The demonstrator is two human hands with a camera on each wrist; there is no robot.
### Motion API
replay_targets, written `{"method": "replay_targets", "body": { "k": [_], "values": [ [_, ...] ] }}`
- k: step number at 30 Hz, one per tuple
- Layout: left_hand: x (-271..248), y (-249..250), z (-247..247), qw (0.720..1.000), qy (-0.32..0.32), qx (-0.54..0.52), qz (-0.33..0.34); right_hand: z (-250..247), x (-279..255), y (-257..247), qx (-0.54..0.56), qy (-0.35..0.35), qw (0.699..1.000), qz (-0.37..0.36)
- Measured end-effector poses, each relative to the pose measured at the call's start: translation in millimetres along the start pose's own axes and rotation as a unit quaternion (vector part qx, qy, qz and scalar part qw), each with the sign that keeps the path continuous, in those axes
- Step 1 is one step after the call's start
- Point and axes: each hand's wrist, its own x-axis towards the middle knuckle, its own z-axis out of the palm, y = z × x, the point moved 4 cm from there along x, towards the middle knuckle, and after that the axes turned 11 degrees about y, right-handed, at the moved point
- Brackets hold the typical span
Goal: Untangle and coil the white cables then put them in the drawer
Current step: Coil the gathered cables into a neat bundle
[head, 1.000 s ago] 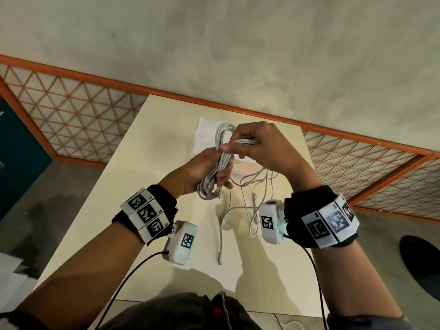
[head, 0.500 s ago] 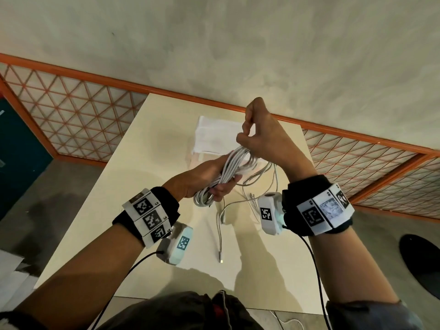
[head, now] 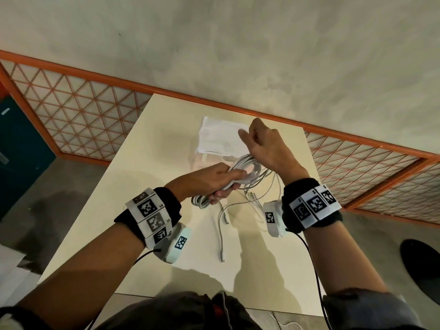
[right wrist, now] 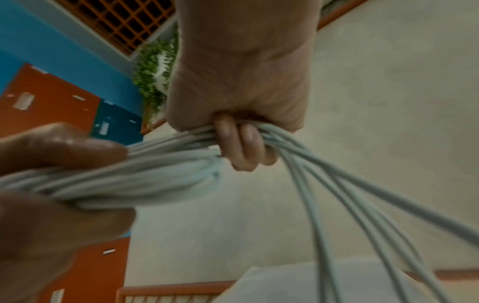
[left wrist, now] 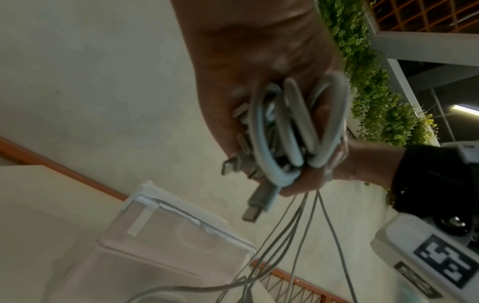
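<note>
1. The left hand [head: 209,179] had its grip wrapped round the bundle of white cables [head: 240,172], held above the bench [head: 152,148]; the right hand [head: 264,148] had its lower fingers [right wrist: 241,143] hooked round several strands at the bundle's far end, while its thumb and forefinger were raised and pinched nothing that could be made out
2. Loose tails [head: 222,234] hung down to the bench, one ending in a small plug. A hard pull by the right hand could likely drag these tails into the loops and tighten a knot rather than free it
3. Several metal plugs [left wrist: 252,207] stuck out under the left palm; they could probably snag on a neighbouring loop as the coil was turned
4. If the left grip slackened, the springy loops would likely fan apart and the coil would be lost
5. The cables were smooth, round and rubbery, of differing thickness. The drawer [head: 214,141] was a translucent plastic box with a white top, standing at the bench's far side, apart from the cables
</note>
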Motion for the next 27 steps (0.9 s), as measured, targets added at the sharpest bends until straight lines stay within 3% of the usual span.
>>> {"method": "replay_targets", "body": {
  "k": [4, 8, 11, 14, 16, 19, 21, 27],
  "values": [
    [-1, 1, -9, 1.0, 0.01, -0.015, 0.005, -5, -6, 7, 0.138, -0.071, 0.985, 0.079],
    [-1, -2, -27, 0.998, 0.028, -0.054, 0.011, -5, -19, 13, 0.109, -0.191, 0.974, 0.052],
    [-3, -5, -43, 0.994, 0.046, -0.097, 0.025, -6, -29, 29, 0.116, -0.199, 0.972, 0.044],
    [-3, -8, -46, 0.988, 0.072, -0.133, 0.035, 8, -39, 40, 0.192, -0.162, 0.964, 0.089],
    [1, -10, -42, 0.983, 0.102, -0.145, 0.055, 21, -44, 38, 0.239, -0.096, 0.958, 0.125],
    [8, -10, -39, 0.972, 0.146, -0.158, 0.097, 35, -46, 20, 0.192, 0.058, 0.976, 0.085],
    [10, -9, -38, 0.968, 0.155, -0.16, 0.117, 40, -49, 4, 0.171, 0.111, 0.977, 0.063],
    [19, -2, -32, 0.961, 0.173, -0.172, 0.129, 45, -48, -12, 0.193, 0.107, 0.973, 0.07]
  ]
}}
